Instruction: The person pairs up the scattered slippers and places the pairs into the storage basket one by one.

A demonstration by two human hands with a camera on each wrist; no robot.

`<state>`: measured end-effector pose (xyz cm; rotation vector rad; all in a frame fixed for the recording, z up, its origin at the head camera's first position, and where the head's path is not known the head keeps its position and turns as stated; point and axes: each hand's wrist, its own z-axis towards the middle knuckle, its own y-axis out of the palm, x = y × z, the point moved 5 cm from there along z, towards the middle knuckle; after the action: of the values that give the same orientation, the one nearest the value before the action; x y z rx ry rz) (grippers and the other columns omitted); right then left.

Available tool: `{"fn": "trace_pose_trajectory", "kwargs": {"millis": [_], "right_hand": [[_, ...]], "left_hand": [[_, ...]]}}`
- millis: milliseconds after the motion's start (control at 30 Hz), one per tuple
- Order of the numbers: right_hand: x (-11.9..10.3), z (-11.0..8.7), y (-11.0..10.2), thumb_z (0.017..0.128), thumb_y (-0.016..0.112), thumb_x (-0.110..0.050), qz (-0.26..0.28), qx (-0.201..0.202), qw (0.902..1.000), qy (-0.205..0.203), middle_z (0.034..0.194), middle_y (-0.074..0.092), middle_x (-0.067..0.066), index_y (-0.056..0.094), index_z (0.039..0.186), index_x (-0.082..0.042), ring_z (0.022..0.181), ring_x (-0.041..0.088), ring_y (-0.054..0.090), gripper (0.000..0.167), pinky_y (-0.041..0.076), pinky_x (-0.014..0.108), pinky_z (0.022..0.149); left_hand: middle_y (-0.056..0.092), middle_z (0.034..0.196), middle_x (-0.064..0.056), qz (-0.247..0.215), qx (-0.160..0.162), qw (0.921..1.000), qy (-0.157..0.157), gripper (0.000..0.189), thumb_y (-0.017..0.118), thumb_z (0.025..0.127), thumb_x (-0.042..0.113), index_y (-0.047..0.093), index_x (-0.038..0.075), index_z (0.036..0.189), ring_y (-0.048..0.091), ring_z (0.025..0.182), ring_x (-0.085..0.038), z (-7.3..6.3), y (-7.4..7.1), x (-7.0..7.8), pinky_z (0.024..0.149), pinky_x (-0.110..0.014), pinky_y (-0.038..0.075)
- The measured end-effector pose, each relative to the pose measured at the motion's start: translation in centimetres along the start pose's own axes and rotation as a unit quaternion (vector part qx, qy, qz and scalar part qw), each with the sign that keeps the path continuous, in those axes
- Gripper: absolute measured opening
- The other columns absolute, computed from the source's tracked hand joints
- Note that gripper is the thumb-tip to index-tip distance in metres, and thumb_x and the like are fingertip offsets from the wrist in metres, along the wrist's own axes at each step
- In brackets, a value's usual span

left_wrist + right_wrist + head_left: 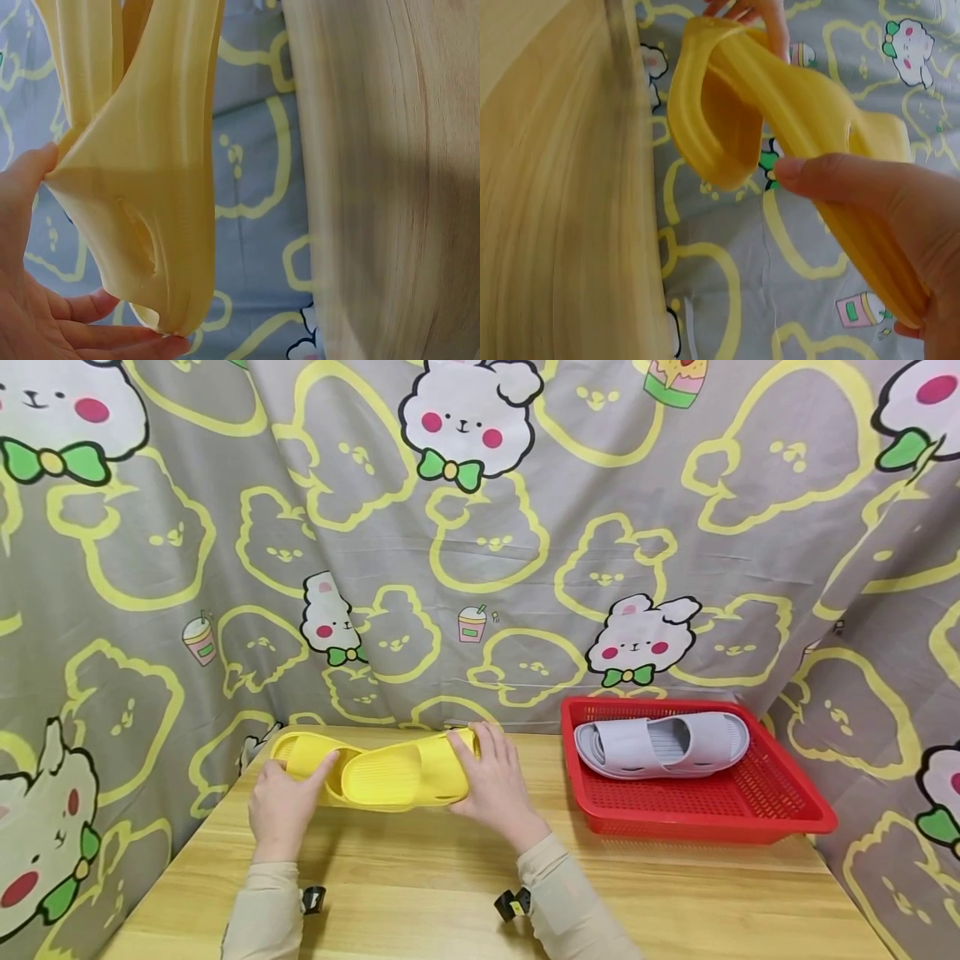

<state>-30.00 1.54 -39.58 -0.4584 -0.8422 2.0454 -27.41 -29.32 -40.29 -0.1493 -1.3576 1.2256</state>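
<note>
A pair of yellow slippers is held over the back of the table, fitted together heel to heel in opposite directions. My left hand [281,802] grips the left slipper [306,755] around its strap, thumb at the strap's edge and fingers under the toe end. On the other side my right hand [495,777] grips the right slipper [382,777] by its toe end, with the thumb along the near side. The left wrist view shows a cutout in the strap of the yellow slipper [150,180]. In the right wrist view a slipper heel [742,165] hangs beside the sole.
To the right stands a red plastic basket [697,827] with a pair of grey slippers [712,739] in it. A wooden table [405,893] lies below. Behind and at both sides hangs a grey patterned curtain [525,610]. Black wrist devices [513,906] sit at both sleeves.
</note>
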Motion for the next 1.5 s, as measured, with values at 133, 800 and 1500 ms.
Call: {"fn": "trace_pose_trajectory", "kwargs": {"millis": [133,800,1500], "right_hand": [[-0.7,0.0,-0.3,0.047,0.088,-0.052,-0.015,0.005,0.9998,0.013,0.136,0.045,0.016,0.044,0.141,-0.024,0.13,0.035,0.041,0.107,0.041,0.05,0.1],[-3.3,-0.5,-0.6,0.048,0.092,-0.049,-0.063,0.059,0.9954,0.041,0.139,0.046,0.018,0.048,0.138,-0.022,0.132,0.036,0.038,0.104,0.037,0.048,0.098],[-4.7,-0.6,-1.4,0.041,0.096,-0.036,-0.092,0.112,0.9893,-0.011,0.141,0.043,0.017,0.05,0.137,-0.024,0.136,0.034,0.034,0.107,0.032,0.047,0.102]], "left_hand": [[0.055,0.106,-0.029,0.009,-0.002,1.0,0.0,0.099,0.059,0.073,0.08,0.049,-0.009,0.116,0.057,0.095,-0.053,0.0,0.1,-0.1,0.074,-0.058,0.044],[0.055,0.086,-0.031,0.075,0.006,0.9958,0.053,0.093,0.061,0.075,0.076,0.054,-0.014,0.097,0.059,0.082,-0.054,0.0,0.1,0.4,0.066,-0.055,0.044],[0.057,0.081,-0.031,0.085,-0.018,0.9947,0.055,0.09,0.06,0.074,0.078,0.057,-0.011,0.09,0.059,0.081,-0.052,0.3,0.3,-0.1,0.066,-0.054,0.045]]}}
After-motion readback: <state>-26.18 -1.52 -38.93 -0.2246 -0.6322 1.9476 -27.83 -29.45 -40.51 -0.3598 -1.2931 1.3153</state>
